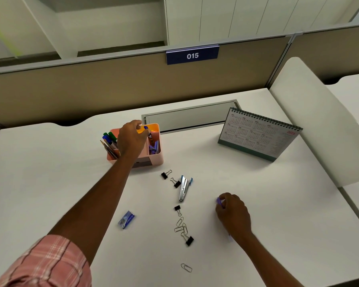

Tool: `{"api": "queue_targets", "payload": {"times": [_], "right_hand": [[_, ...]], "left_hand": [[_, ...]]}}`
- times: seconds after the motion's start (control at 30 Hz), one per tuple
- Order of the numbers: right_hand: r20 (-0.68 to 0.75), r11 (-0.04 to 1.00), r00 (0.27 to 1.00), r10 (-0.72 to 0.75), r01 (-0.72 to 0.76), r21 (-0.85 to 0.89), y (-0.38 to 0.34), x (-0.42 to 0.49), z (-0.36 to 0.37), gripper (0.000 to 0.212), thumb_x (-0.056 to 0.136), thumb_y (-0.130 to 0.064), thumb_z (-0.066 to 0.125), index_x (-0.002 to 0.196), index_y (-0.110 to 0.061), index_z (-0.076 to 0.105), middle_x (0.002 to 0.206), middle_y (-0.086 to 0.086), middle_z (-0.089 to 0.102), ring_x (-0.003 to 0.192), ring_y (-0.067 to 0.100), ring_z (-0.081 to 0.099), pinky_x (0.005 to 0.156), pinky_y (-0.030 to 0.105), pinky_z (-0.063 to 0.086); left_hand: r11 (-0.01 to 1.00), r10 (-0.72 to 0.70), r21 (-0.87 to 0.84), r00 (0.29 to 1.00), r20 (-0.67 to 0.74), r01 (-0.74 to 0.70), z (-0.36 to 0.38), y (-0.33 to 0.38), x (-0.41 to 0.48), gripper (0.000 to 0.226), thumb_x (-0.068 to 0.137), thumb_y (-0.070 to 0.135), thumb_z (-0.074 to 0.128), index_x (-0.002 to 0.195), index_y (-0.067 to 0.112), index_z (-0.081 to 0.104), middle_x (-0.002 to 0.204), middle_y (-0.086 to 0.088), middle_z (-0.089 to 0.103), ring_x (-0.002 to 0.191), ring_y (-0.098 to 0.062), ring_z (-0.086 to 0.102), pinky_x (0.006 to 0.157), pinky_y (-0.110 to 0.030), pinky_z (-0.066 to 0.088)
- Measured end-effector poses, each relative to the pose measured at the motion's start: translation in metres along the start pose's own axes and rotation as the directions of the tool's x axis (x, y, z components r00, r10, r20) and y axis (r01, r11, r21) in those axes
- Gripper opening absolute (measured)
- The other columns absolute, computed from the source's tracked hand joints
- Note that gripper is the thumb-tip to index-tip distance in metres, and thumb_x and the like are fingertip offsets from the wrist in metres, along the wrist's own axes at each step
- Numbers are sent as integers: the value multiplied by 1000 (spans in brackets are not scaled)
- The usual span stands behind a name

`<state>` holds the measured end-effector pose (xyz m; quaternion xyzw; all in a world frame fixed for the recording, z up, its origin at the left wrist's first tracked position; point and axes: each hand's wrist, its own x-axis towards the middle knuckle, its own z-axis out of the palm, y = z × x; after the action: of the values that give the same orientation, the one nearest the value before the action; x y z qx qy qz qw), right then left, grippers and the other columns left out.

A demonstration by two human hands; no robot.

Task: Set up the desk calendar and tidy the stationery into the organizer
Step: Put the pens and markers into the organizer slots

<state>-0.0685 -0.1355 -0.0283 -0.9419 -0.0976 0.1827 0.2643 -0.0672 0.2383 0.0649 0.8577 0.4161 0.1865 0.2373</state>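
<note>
A pink organizer (pixel 156 156) stands at mid-desk with markers (pixel 109 137) and pencils in its left slot. My left hand (pixel 133 137) hovers over it, fingertips pinched on a blue-capped pen (pixel 147 129) at the back compartment. My right hand (pixel 232 214) rests on the desk at the right, closed around a small purple item (pixel 219 201). The desk calendar (pixel 257 134) stands upright at the back right. On the desk lie a silver-blue stapler (pixel 183 188), several black binder clips (pixel 164 175), paper clips (pixel 180 225) and a blue staple box (pixel 126 219).
A grey cable tray lid (pixel 191 117) runs along the back of the white desk (pixel 50 172). A beige partition with a "015" sign (pixel 192 55) rises behind. A white side panel (pixel 319 121) bounds the right edge. One paper clip (pixel 186 267) lies near the front.
</note>
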Motion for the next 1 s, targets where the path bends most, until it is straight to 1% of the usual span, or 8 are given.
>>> {"api": "queue_targets", "payload": {"times": [0.1,0.17,0.3,0.37,0.47,0.73,0.87,1.0], "right_hand": [[-14,999,1000,-17,17,44,-6,-1,-4,5,92,-29,64,95,-31,67,93,-9,61,80,12,58,67,26,41],[-26,990,998,-61,64,127,-13,-2,-8,12,90,-26,69,99,-33,70,92,-12,64,78,4,59,66,17,40],[-69,905,983,-167,181,385,-40,-10,-19,20,87,-18,77,99,-33,72,88,-13,71,80,7,67,69,21,53],[-86,849,977,-194,211,484,-59,-16,-27,22,85,-17,80,101,-31,74,89,-12,74,83,9,68,71,19,55],[-95,796,966,-242,254,549,-81,-21,-37,23,87,-12,78,104,-26,73,90,-13,76,86,6,71,74,15,55],[-96,777,943,-317,317,545,-99,-28,-37,30,89,-14,78,114,-26,68,88,-13,73,86,9,70,70,21,56],[-57,784,958,-280,262,562,-89,-35,-32,29,90,-12,76,110,-32,69,88,-12,72,85,9,68,68,25,55],[10,811,971,-241,195,551,-75,-43,-27,27,91,-13,73,105,-37,68,87,-13,72,84,9,67,68,24,54]], "left_hand": [[998,-56,-16,995,-83,55,-4,9,-13,52,93,43,75,137,17,64,136,-13,61,114,-29,65,80,-35,51],[992,-35,-121,995,-89,24,-5,20,-36,40,92,39,75,126,17,70,125,-9,66,109,-25,65,81,-31,49],[867,30,-478,945,326,138,-7,40,-108,15,90,37,80,98,24,79,88,3,78,70,-17,71,60,-32,58],[834,81,-505,855,512,223,-6,47,-144,12,90,32,82,97,23,81,87,2,79,70,-24,75,58,-31,61],[796,122,-538,798,590,276,-5,53,-178,13,89,25,83,100,19,82,86,-1,81,80,-23,78,71,-33,65],[783,90,-594,912,401,184,-36,51,-169,10,92,21,80,102,18,82,85,2,81,79,-17,78,79,-38,67],[836,64,-548,994,84,-7,-65,47,-132,19,90,20,82,108,16,80,87,12,78,78,-5,76,73,-25,65],[883,99,-441,982,-162,-162,-85,35,-79,14,86,26,82,100,24,82,85,10,79,76,-12,76,71,-41,64]]}}
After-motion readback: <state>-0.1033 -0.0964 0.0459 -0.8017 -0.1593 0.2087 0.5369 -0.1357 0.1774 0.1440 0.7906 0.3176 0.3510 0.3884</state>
